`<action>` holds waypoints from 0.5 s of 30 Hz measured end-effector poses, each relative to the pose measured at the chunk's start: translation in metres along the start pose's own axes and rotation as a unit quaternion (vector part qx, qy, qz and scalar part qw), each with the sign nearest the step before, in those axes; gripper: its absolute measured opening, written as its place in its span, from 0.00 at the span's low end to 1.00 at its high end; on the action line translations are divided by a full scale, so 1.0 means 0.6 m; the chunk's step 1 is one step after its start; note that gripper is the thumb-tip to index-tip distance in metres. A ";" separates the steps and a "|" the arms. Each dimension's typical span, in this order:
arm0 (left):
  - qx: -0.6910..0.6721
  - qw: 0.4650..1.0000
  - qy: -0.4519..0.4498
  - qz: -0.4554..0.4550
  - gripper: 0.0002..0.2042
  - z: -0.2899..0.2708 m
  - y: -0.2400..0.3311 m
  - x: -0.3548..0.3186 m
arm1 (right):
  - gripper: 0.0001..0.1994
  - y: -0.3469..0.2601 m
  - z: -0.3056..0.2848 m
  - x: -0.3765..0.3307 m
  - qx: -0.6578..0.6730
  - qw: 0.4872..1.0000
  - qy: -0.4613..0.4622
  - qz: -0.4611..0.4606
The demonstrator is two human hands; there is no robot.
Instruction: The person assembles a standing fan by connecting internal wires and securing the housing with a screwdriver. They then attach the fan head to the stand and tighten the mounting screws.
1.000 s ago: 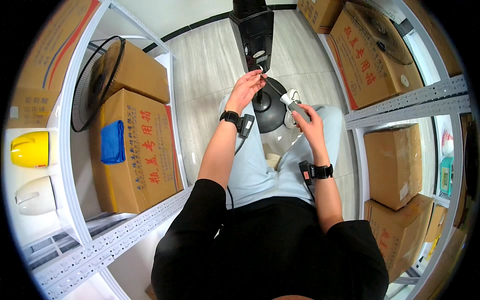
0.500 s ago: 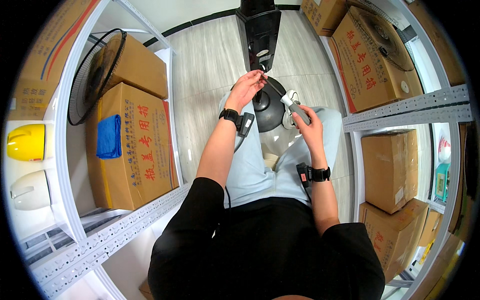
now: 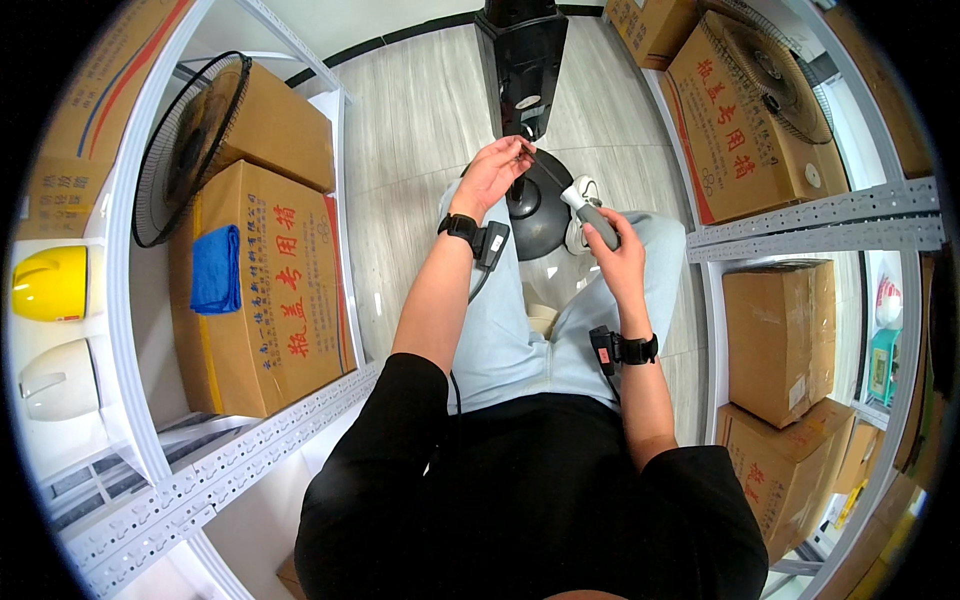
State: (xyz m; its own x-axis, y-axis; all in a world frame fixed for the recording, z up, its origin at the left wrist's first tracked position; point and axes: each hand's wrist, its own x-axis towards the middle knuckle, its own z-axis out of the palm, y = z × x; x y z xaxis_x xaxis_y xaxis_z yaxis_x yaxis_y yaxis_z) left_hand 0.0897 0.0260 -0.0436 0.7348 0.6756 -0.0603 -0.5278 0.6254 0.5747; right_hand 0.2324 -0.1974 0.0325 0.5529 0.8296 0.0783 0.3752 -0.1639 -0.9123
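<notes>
My right hand (image 3: 614, 245) is wrapped round the grey handle of a screwdriver (image 3: 592, 217) with a white collar. Its thin shaft points up and left toward the fingertips of my left hand (image 3: 492, 175). Those fingers are pinched together at the shaft's tip, and what sits between them is too small to make out. Just beyond them rises a black fan-like column housing (image 3: 522, 75), tilted a little. Under it lies a round black base (image 3: 545, 225) on the floor, between my legs and partly hidden by my left hand.
Shelving on the left holds cardboard boxes (image 3: 265, 290), a black fan grille (image 3: 185, 150), a blue cloth (image 3: 215, 270) and a yellow helmet-like shell (image 3: 52, 284). More boxes (image 3: 780, 340) and another fan grille (image 3: 765, 75) fill the right shelving. A white shoe (image 3: 582, 235) is beside the base.
The black housing has shifted slightly to the right. Both hands stay nearly in place, with the screwdriver still in my right hand and my left fingers at its tip.
</notes>
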 end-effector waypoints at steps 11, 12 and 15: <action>-0.020 1.000 0.017 0.012 0.08 0.007 0.005 -0.001 | 0.19 0.005 0.020 -0.005 -0.047 0.998 -0.031 -0.024; -0.021 1.000 0.017 0.015 0.08 0.007 0.004 0.000 | 0.19 0.021 0.028 -0.003 -0.038 0.998 -0.035 -0.029; -0.029 0.999 0.028 0.028 0.09 0.008 0.004 0.001 | 0.19 0.030 0.038 -0.001 -0.018 0.999 -0.047 -0.016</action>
State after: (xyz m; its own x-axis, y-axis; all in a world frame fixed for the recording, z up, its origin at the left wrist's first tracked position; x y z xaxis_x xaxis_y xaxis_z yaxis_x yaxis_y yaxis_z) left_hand 0.0911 0.0257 -0.0383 0.6790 0.7302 -0.0760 -0.5928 0.6064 0.5301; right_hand 0.2219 -0.1885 0.0069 0.4695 0.8804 0.0673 0.4189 -0.1550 -0.8947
